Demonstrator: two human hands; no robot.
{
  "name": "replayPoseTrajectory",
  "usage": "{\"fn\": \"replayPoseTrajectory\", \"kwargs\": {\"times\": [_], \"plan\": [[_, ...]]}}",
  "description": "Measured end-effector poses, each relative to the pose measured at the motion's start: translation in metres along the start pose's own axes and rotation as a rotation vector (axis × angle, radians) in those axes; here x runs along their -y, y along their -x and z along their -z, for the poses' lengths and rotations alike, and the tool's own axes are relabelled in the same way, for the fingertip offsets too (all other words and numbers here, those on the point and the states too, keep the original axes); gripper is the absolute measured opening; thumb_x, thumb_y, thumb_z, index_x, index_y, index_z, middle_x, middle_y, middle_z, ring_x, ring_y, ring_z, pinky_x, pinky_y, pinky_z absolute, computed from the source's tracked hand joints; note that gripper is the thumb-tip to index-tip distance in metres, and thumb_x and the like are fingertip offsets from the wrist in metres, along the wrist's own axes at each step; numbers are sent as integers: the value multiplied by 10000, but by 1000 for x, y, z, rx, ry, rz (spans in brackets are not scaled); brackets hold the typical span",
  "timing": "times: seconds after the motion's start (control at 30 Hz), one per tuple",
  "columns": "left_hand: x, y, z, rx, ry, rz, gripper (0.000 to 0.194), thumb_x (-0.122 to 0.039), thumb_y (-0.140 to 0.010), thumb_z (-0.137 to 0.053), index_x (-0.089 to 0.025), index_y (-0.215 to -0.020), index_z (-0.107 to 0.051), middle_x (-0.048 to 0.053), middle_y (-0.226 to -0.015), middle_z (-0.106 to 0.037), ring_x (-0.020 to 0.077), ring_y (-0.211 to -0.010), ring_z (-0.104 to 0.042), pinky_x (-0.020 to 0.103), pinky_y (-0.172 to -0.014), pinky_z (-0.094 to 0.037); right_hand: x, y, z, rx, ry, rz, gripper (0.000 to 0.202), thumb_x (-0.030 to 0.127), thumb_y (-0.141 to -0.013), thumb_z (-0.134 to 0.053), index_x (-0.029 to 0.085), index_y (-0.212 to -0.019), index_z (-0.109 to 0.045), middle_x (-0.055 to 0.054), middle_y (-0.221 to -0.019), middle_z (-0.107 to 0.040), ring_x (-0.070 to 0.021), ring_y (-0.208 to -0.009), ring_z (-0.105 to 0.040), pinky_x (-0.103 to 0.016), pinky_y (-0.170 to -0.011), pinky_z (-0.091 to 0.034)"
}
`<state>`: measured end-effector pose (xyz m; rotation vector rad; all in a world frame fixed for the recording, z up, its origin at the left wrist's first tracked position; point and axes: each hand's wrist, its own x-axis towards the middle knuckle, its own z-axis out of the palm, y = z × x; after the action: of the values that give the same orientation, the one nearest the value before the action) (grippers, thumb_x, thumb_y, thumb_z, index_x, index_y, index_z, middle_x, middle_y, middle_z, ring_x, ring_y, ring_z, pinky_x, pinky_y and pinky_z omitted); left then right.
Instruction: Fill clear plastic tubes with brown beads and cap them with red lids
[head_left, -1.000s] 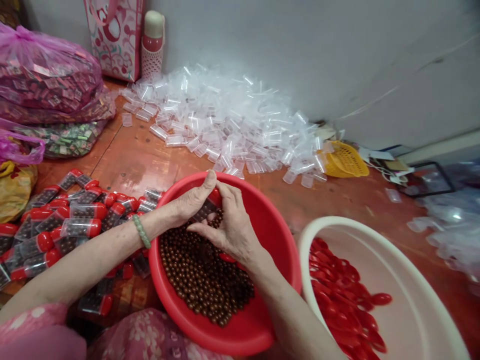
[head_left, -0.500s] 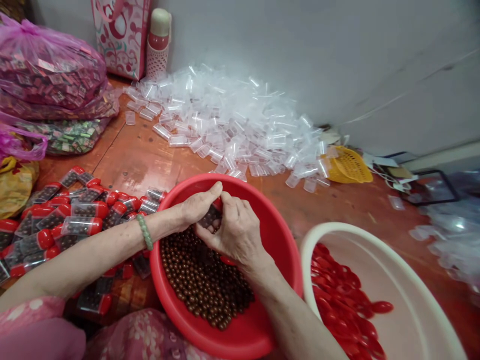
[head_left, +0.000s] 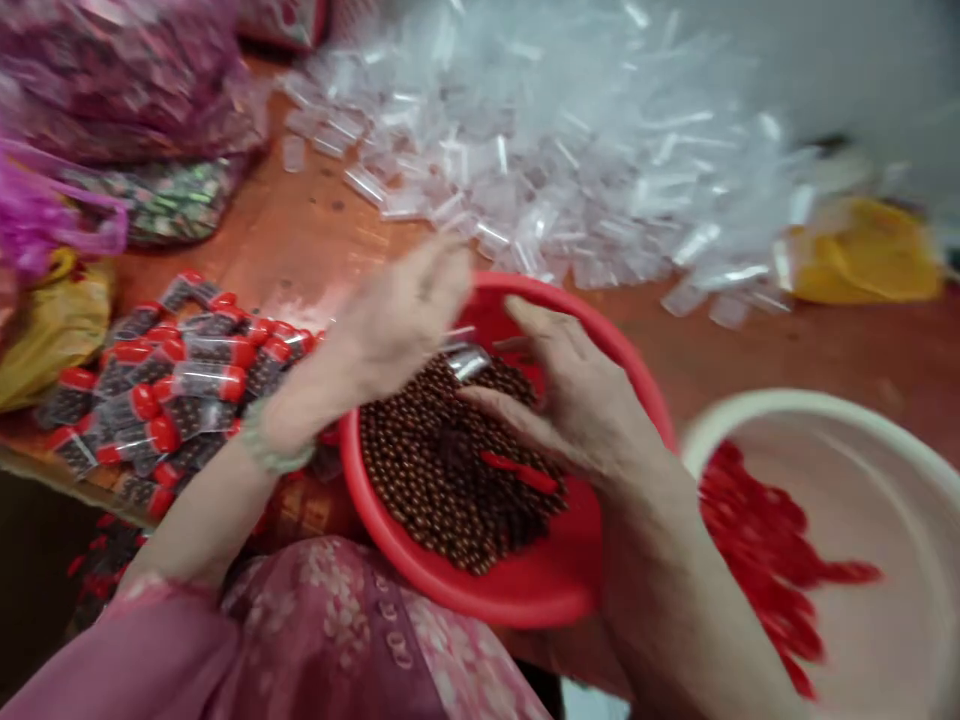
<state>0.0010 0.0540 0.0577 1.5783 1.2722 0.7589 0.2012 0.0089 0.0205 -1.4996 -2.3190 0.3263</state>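
Note:
My left hand (head_left: 394,315), smeared by motion, is raised over the left part of the red basin (head_left: 480,605); whether it holds anything is hidden. Over the basin's right side my right hand (head_left: 574,390) is open, thumb and fingers apart. Brown beads (head_left: 427,490) fill the lower part of the basin. Between the hands a clear container (head_left: 469,362) lies on the beads. A red spoon-like piece (head_left: 521,470) rests on them below my right hand. Filled containers with red caps (head_left: 202,380) are heaped to the left.
Clear containers (head_left: 525,180) are piled along the wall. A white tub (head_left: 885,480) with red pieces stands at the right. A yellow basket (head_left: 866,255) lies behind it. Purple bags (head_left: 150,90) and a yellow bag (head_left: 56,330) are at the left.
My hands have separated, and my right hand has opened, away from the red-capped container they held together. A clear container now shows on the beads. The view has tilted down.

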Motion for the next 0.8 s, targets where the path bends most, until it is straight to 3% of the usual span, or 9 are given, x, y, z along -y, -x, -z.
{"fn": "replayPoseTrajectory", "kwargs": {"times": [0.03, 0.1, 0.17, 0.27, 0.37, 0.47, 0.6, 0.67, 0.8], "plan": [[4, 7, 13, -70, -56, -33, 342, -351, -966, -397, -211, -1209, -594, 36, -922, -661, 146, -776, -598, 278, -724, -451, -7, 5, 5, 72, -53, -45, 539, 420, -886, -575, 151, -1346, -497, -174, -1261, -620, -313, -1134, -613, -433, -926, -506], [19, 22, 37, -326, -505, -71, 416, -390, -966, -349, -210, -1253, -590, 58, -814, -681, 177, -688, -606, 304, -645, -434, -21, 18, 14, 248, -135, -136, 339, 343, -906, -537, 194, -1200, -617, -103, -1129, -699, -255, -999, -677, -385, -878, -530], [37, 37, 57, -414, -953, 45, 438, -399, -951, -337, -194, -1199, -634, 103, -803, -703, 240, -716, -636, 343, -638, -430, -33, 32, 19, 417, -204, -218, 306, 323, -895, -548, 208, -1162, -641, -74, -1074, -724, -229, -948, -693, -357, -854, -540], [60, 58, 78, -310, -1243, 238, 419, -437, -899, -376, -207, -1046, -694, 115, -758, -696, 323, -747, -658, 382, -604, -448, -39, 46, 18, 549, -271, -260, 375, 343, -861, -614, 192, -1205, -614, -83, -1144, -702, -231, -1040, -665, -356, -904, -522], [65, 69, 81, -323, -1252, 161, 463, -520, -898, -391, -213, -1136, -643, 157, -1036, -675, 391, -1053, -604, 488, -781, -500, -33, 47, 9, 597, -238, -210, 447, 328, -826, -672, 169, -1234, -580, -111, -1210, -654, -249, -1127, -610, -378, -976, -471], [49, 66, 60, -258, -1121, -47, 533, -515, -922, -382, -135, -1258, -549, 199, -1251, -579, 421, -1210, -500, 563, -977, -438, -26, 41, 4, 659, -137, -186, 439, 282, -817, -686, 141, -1214, -565, -128, -1191, -632, -255, -1121, -588, -372, -978, -445], [22, 51, 0, 321, -781, -416, 360, -407, -937, -456, -135, -1150, -556, 136, -1178, -601, 270, -1113, -576, 412, -981, -480, -26, 40, 10, 771, 67, -250, 257, 258, -800, -686, 146, -1017, -605, -117, -1077, -643, -248, -990, -607, -329, -834, -459], [18, 42, -30, 554, -779, -435, 325, -377, -903, -549, -123, -1106, -545, 137, -1155, -590, 263, -1103, -570, 391, -968, -481, -28, 44, 13, 814, 123, -267, 162, 251, -801, -671, 168, -927, -611, -96, -998, -666, -238, -908, -622, -313, -745, -447], [28, 26, -71, 702, -926, -351, 533, -354, -771, -731, -76, -1161, -496, 172, -1156, -557, 308, -1063, -586, 404, -903, -497, -34, 53, 8, 789, 163, -250, 86, 117, -797, -575, 190, -778, -616, -73, -852, -683, -217, -787, -631, -294, -640, -404]]}}
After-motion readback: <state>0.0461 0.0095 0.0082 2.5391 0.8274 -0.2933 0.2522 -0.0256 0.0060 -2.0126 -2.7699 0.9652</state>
